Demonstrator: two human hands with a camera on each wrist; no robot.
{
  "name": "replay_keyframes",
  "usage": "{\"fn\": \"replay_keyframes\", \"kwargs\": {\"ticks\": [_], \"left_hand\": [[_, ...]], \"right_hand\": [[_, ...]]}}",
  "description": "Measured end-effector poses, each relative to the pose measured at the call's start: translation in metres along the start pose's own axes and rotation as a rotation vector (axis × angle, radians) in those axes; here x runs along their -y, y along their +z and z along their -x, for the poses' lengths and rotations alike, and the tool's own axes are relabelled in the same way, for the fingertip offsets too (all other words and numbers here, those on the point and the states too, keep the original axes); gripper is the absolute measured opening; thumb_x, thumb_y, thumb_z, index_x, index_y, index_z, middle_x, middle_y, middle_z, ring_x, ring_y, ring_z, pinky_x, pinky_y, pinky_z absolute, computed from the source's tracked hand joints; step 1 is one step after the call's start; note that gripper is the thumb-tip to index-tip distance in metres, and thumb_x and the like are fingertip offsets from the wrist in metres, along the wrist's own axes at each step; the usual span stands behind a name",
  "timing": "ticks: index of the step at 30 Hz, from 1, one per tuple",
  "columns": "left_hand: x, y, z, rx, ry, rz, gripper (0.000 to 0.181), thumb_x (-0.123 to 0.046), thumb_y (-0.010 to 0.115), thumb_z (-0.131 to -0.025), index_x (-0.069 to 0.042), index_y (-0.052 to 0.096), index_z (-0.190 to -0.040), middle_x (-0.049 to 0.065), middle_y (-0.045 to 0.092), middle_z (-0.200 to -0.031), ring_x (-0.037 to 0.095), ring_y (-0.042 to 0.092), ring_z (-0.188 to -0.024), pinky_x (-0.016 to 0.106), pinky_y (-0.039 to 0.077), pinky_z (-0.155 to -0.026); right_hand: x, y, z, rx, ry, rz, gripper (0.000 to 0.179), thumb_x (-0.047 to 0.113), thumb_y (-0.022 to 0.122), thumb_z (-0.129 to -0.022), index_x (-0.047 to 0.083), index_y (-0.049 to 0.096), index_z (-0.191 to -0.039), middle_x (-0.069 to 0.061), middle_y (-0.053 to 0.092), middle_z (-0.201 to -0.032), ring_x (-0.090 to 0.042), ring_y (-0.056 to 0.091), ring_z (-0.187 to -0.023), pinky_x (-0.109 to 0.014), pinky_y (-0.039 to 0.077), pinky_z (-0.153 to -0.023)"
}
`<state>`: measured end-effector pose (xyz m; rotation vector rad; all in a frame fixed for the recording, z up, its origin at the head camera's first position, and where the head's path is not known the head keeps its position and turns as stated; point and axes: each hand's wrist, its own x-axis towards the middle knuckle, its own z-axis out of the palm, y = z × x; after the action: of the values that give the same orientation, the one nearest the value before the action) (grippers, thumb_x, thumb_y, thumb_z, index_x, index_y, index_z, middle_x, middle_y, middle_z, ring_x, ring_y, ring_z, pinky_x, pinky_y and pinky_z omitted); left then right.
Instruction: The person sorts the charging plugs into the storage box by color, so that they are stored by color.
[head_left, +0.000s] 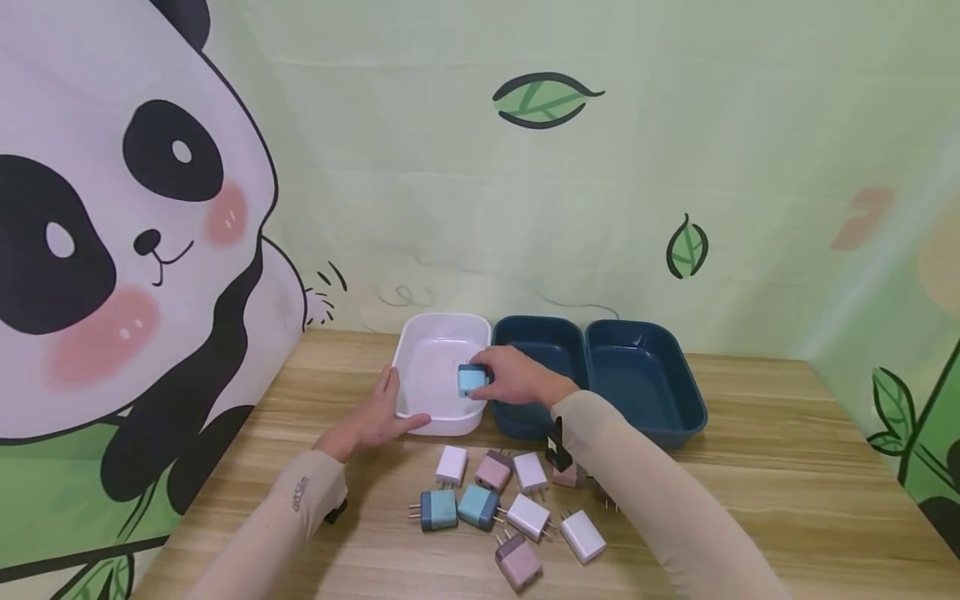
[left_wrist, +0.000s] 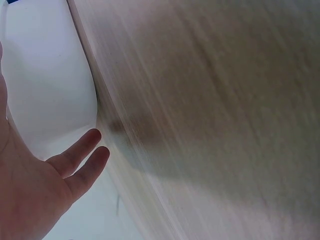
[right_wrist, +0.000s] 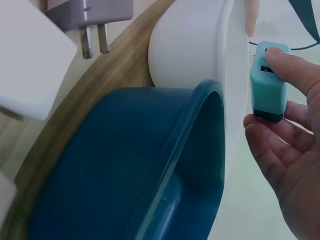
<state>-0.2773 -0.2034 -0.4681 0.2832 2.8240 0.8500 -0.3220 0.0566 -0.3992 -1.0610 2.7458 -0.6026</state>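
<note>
One charger (head_left: 471, 382), mid-frame, could drop if the right hand (head_left: 519, 377) pinching it slips; the left hand (head_left: 377, 418), spread against the white bin (head_left: 456, 426), could shift it by pressing.

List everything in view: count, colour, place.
White bin: one, white, leftmost.
Dark bins: two, dark blue, right of it.
Held charger: one, light blue, over the white bin.
White chargers: four, white, tabletop before the bins.
Blue chargers: two, two-tone blue, alongside.
Pink chargers: three, pink-brown, alongside, one partly hidden.
Obscured plug: one, colour unclear, beside right sleeve.
Table: one, brown wood, beneath.
Backdrop: one, green, panda print, behind.
Wrist gear: two, black, wrists.
Sleeves: two, beige, foreground.
Left grip: one, bare, against white bin.
Right grip: one, bare, pinching held charger.
</note>
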Motion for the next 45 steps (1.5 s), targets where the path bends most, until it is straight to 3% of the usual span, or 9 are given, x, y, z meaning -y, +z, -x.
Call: {"fn": "replay_keyframes", "kwargs": {"ticks": [15,31,45], "left_hand": [[-0.001,-0.001,0.0,-0.01,0.015,0.002,0.113,-0.058,0.061,-0.084,0.0,-0.011,-0.148,0.021,-0.014,-0.154,0.043,0.014,-0.138,0.055,0.023,-0.106],[0.004,-0.005,0.003,-0.032,0.026,0.001,0.112,-0.058,0.061,-0.084,0.002,-0.01,-0.148,0.024,-0.012,-0.153,0.046,0.022,-0.134,0.057,0.027,-0.103],[0.0,-0.001,0.001,-0.018,0.038,-0.014,0.116,-0.065,0.059,-0.08,0.002,-0.008,-0.148,0.024,-0.011,-0.153,0.047,0.028,-0.132,0.056,0.03,-0.102]], "right_hand": [[-0.005,0.007,-0.014,-0.001,0.062,-0.087,0.049,0.028,0.073,-0.084,0.005,0.058,-0.125,-0.004,0.062,-0.112,-0.015,0.055,-0.093,-0.027,0.047,-0.085],[-0.008,0.013,-0.027,-0.009,0.09,-0.078,0.053,0.028,0.073,-0.084,0.007,0.056,-0.129,-0.004,0.061,-0.115,-0.015,0.054,-0.094,-0.026,0.046,-0.085],[-0.013,0.022,-0.029,-0.056,0.179,-0.068,0.056,0.031,0.073,-0.084,0.008,0.054,-0.131,-0.006,0.059,-0.121,-0.017,0.053,-0.099,-0.03,0.044,-0.091]]}}
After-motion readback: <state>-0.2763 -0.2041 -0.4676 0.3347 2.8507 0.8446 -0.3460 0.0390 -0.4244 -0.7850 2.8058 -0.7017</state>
